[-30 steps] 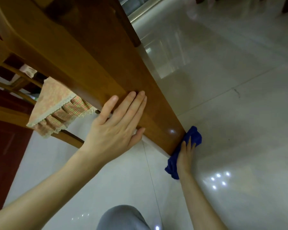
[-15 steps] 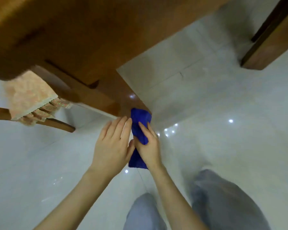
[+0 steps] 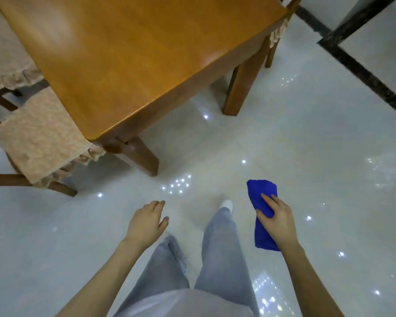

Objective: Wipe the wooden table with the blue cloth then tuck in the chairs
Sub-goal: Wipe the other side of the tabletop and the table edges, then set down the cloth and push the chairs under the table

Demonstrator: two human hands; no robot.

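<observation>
The wooden table (image 3: 133,56) fills the upper left, seen from above, its near corner pointing toward me. My right hand (image 3: 276,221) holds the folded blue cloth (image 3: 262,197) in the air over the floor, to the right of the table and apart from it. My left hand (image 3: 146,221) hangs free above the floor with relaxed fingers, holding nothing. A chair with a beige frilled cushion (image 3: 36,138) stands at the table's left side, its seat partly under the top. A second cushioned chair (image 3: 5,53) sits farther back on the left.
Glossy white floor tiles (image 3: 306,145) spread to the right and in front, with a black inlay stripe (image 3: 361,72) at the upper right. Another chair's frilled cushion edge (image 3: 277,34) shows at the table's far right corner. My grey trouser legs (image 3: 215,248) are below.
I have risen from crouching under the table to standing beside it. Both hands came off the table leg, and the right hand carried the cloth out to the right.
</observation>
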